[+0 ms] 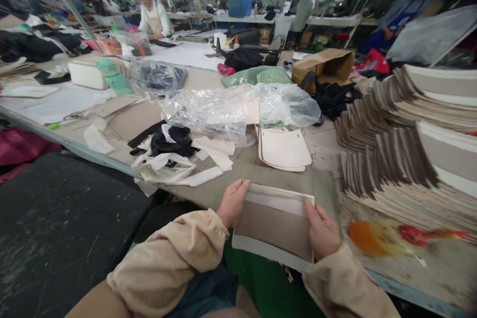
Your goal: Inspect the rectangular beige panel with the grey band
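The grey panel [275, 226] with pale borders is held flat at the near edge of the table [428, 268], over the person's lap. The left hand [233, 202] grips its left edge, fingers closed on it, and the right hand [323, 231] grips its right edge in the same way. Just behind the panel lies an olive cloth [290, 176], and behind that a small pile of cream cut pieces [283, 149]. To the right of the panel stand fanned stacks of similar panels [406, 169]. Farther behind is crumpled clear plastic [238, 107].
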A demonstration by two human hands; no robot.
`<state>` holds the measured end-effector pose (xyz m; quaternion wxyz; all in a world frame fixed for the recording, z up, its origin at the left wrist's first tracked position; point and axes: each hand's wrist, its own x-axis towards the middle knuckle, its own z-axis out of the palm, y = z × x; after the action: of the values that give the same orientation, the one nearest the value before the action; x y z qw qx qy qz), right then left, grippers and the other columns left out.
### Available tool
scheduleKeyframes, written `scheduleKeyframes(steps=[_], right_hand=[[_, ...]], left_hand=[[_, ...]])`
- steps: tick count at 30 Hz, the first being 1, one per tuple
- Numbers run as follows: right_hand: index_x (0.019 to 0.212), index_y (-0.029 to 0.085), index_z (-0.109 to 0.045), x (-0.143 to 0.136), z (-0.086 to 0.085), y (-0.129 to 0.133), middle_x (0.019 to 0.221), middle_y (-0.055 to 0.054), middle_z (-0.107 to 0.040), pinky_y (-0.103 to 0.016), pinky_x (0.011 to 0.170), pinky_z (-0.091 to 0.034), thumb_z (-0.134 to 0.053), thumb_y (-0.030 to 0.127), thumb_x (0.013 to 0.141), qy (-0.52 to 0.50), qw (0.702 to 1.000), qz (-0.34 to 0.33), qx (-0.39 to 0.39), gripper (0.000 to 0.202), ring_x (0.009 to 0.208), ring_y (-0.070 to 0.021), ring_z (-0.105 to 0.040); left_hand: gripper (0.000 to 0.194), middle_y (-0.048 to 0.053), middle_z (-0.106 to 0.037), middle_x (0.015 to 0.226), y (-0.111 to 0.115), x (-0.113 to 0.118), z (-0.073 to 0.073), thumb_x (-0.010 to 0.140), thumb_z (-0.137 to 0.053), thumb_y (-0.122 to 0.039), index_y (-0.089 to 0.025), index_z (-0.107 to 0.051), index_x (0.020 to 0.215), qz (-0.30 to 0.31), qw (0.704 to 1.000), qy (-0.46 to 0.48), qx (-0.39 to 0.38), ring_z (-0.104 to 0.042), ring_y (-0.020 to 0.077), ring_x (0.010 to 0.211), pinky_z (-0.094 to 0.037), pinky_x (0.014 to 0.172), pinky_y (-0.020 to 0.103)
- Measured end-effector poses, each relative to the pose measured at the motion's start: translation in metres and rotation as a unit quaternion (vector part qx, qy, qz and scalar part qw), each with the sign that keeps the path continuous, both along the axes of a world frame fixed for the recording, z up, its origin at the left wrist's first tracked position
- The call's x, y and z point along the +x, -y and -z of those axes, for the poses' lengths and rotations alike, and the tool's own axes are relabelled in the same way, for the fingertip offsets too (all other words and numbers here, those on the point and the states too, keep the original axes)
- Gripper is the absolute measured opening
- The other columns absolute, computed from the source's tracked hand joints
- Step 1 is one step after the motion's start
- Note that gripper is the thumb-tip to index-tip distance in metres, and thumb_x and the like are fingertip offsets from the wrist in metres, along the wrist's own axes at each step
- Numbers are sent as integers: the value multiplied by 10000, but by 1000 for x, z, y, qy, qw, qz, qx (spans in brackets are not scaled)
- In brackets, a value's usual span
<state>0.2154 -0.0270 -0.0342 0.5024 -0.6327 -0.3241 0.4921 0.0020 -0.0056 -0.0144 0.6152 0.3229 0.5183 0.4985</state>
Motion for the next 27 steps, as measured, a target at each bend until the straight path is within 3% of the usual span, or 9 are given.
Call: scheduleKeyframes(steps=[11,15,23,27], right_hand=[[935,160,-708,-2,-4,3,703,-35,-697,-241,518,-492,-758,536,604,-52,997,37,-35,504,605,-193,-621],[990,160,-685,-1,-1,3,701,-44,-696,-263,478,-481,-735,557,623,-74,996,12,-41,543,563,-200,-613],[990,217,-662,7,-5,0,893,-12,-694,-242,697,-487,-690,513,721,-46,996,-53,58,401,811,-188,-621],[982,228,-665,6,-13,1,883,-14,-692,-245,706,-479,-679,498,737,-46,994,-71,73,365,805,-180,-611]], left_hand=[[245,-29,-496,634,1,-1,1,793,-525,-416,-179,-557,738,6,997,-70,20,-434,123,607,-336,569,225],[215,-25,-522,635,1,0,2,777,-529,-386,-179,-588,767,0,998,-59,5,-453,127,598,-344,562,225],[197,-9,-599,665,-2,-4,-1,751,-564,-356,-182,-635,811,1,998,-54,20,-491,131,569,-362,558,235],[221,16,-635,714,-4,-8,-6,727,-609,-359,-174,-660,835,3,999,-41,19,-523,148,599,-375,564,243]])
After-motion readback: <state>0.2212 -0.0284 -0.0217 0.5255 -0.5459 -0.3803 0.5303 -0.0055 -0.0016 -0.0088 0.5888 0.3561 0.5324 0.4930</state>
